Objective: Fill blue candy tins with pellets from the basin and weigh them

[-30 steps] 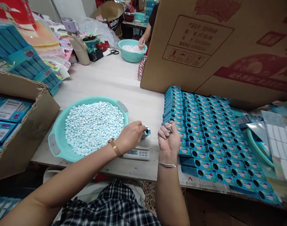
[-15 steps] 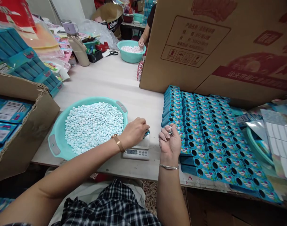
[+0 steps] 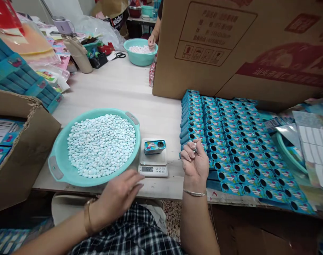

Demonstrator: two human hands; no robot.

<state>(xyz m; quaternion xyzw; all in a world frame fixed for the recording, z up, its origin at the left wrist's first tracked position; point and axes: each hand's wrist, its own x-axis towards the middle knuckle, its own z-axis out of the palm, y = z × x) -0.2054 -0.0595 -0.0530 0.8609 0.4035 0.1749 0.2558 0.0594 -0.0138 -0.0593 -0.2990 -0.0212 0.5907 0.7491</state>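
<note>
A small blue candy box [image 3: 155,147] lies on a white digital scale [image 3: 153,161] near the table's front edge. My left hand [image 3: 119,196] has drawn back below the table edge, fingers stretched out and holding nothing. My right hand [image 3: 194,161] hovers just right of the scale, closed in a loose fist, pinching something small that I cannot make out. Left of the scale stands a teal basin [image 3: 57,156] filled with pale blue candies [image 3: 101,143]. To the right lie rows of blue candy boxes [image 3: 235,141].
A large cardboard carton [image 3: 230,46] stands behind the rows of boxes. An open cardboard box [image 3: 23,148] with blue packs sits at the left. Far back, another person's hand [image 3: 151,40] reaches into a second teal basin [image 3: 140,55]. A bottle [image 3: 75,46] and scissors [image 3: 120,55] lie beyond.
My left hand let go of the small box on the scale and pulled back toward my body, opening. My right hand stayed closed beside the scale.
</note>
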